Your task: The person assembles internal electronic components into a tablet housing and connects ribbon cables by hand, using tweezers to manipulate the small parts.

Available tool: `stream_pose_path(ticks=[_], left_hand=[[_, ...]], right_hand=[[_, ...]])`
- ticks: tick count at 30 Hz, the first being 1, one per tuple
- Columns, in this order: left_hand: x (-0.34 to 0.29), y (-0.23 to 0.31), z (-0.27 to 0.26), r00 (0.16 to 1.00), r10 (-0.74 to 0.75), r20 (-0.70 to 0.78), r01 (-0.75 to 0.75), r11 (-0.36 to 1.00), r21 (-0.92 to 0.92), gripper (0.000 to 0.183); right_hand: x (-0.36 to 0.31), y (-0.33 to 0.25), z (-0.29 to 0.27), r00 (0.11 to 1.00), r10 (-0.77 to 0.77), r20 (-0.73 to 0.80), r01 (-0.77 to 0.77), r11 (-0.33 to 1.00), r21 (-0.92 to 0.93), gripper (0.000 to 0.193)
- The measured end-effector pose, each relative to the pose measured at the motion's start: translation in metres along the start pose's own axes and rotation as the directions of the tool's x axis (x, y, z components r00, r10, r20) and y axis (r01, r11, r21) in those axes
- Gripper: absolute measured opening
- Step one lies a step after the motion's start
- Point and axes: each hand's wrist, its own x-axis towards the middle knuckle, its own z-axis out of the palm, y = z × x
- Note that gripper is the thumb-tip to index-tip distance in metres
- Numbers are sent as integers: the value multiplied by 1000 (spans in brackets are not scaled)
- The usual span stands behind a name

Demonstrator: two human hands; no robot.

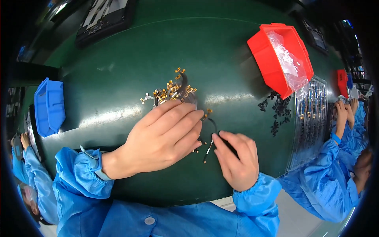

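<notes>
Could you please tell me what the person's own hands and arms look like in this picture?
The left hand and right hand are bare, without gloves. Both arms wear loose, shiny bright-blue fabric sleeves, the left sleeve and right sleeve gathered at the cuffs. A narrow light-blue wristband circles the left wrist.

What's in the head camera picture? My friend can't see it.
A person's left hand is over a pile of dark strips with gold-coloured ends on a green table, and their right hand is at a thin dark-and-white strip. A red bin holding clear plastic sits to the right, a blue bin to the left.
</notes>
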Motion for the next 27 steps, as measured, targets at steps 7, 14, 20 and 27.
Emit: stream_pose_path(ticks=[7, 14, 20, 27], left_hand=[[1, 1, 8, 998, 33, 54, -33, 999, -7, 42], [4, 13, 2, 997, 64, -53, -63, 998, 22, 32], [4, 25, 10, 998, 64, -13, -63, 994, 85, 29], [7, 29, 20, 988, 153, 31, -154, 988, 26, 23]], right_hand=[[-14, -40, 15, 991, 117, 65, -108, 986, -126, 39], [-10, -76, 16, 924, 367, 105, -316, 890, -328, 46], [13, 21, -42, 915, 311, -255, -359, 918, -167, 34], [13, 60, -33, 909, 350, -225, -370, 927, -55, 23]])
